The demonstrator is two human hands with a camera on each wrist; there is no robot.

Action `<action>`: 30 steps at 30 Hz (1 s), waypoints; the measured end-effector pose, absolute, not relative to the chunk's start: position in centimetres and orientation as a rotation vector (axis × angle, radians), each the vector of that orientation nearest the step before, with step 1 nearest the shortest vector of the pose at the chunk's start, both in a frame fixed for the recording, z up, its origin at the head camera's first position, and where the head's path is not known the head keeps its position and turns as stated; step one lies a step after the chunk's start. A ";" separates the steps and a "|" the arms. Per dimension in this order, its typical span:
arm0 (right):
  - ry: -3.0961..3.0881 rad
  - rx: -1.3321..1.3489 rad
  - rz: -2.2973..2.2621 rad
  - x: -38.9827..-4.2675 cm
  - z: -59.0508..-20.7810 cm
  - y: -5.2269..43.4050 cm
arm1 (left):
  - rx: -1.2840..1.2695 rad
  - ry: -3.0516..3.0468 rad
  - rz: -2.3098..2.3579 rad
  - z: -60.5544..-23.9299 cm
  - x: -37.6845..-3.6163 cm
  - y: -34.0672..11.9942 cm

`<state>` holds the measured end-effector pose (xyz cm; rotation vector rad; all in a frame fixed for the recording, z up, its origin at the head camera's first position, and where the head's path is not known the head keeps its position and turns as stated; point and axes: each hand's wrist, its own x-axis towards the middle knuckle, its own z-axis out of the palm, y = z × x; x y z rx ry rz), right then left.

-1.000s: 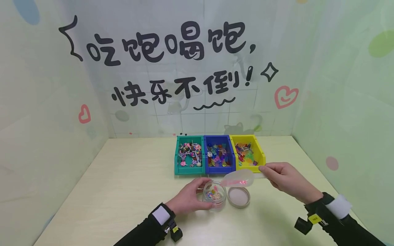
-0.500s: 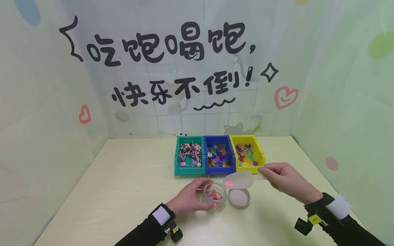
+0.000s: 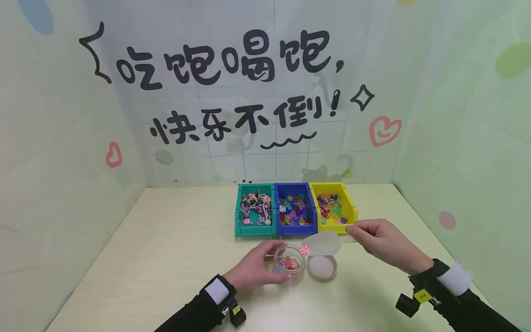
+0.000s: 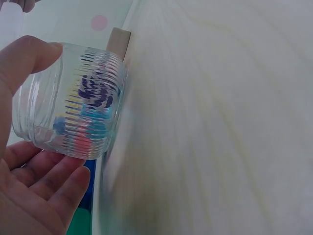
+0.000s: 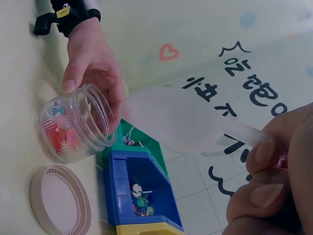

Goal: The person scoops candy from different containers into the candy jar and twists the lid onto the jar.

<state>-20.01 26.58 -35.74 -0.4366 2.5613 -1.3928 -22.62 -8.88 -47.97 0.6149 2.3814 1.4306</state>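
Observation:
My left hand (image 3: 256, 268) holds a clear glass jar (image 3: 295, 276) upright on the table, thumb on the near side and fingers behind. Colourful little candy-shaped pieces (image 4: 95, 105) lie in the jar's lower part. In my right hand (image 3: 387, 244), thumb and fingers pinch the handle of a translucent white spoon (image 3: 323, 243). The spoon's tip reaches the jar's right rim, tilted toward the mouth. A pink-and-white swirl candy piece (image 3: 304, 250) sits right at that tip. From the right wrist view, the spoon's underside (image 5: 171, 117) hides any load.
A pale round lid (image 3: 322, 267) lies just right of the jar, under the spoon. Behind stand three joined bins, green (image 3: 237, 226), blue (image 3: 296, 229) and yellow (image 3: 352, 214), holding small colourful pieces. Printed walls enclose the table at back and sides.
The swirl piece has slid left along the spoon to its tip. More reddish pieces show in the jar than a second ago. The spoon has shifted slightly; the left hand stays put.

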 end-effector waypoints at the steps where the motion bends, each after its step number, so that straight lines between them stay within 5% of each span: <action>1: 2.557 -0.428 -1.393 -20.0 -35.8 26.6 | 0.615 2.381 1.430 -48.0 -22.6 -8.9; 30: 2.460 -0.270 -1.696 -21.3 -37.0 27.7 | 0.635 2.380 1.445 -48.2 -22.6 -9.0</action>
